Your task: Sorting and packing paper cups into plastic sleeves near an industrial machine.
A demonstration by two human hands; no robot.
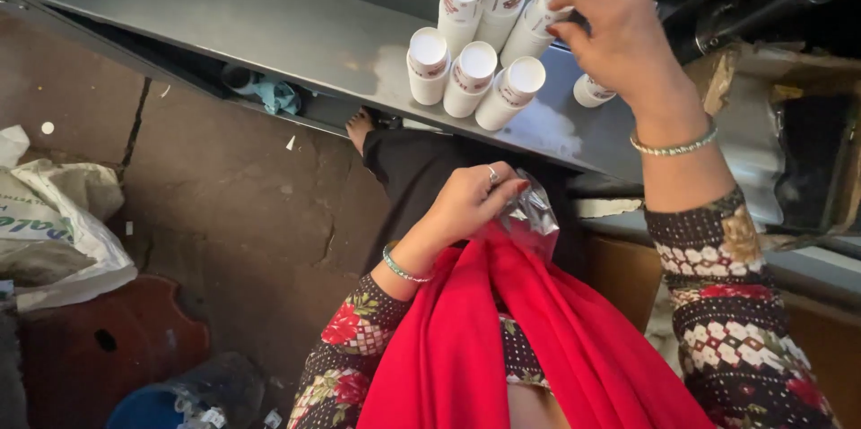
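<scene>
Several white cylindrical containers (473,78) with printed labels stand grouped on a grey metal shelf (269,26). My right hand (619,30) reaches over the group, its fingers closed around one white container (544,17) at the back right. My left hand (466,205) is held close to my body, pinching a crumpled clear plastic wrapper (531,214) above a red scarf (502,339). Both wrists wear thin bangles. One more white container (590,91) sits below my right palm.
A cracked concrete floor (224,196) lies below the shelf. A white sack (49,214) rests at the left, beside a red-brown stool (108,348) and a blue tub (152,407). Machine parts and cardboard (780,106) crowd the right. A bare foot (359,129) shows under the shelf edge.
</scene>
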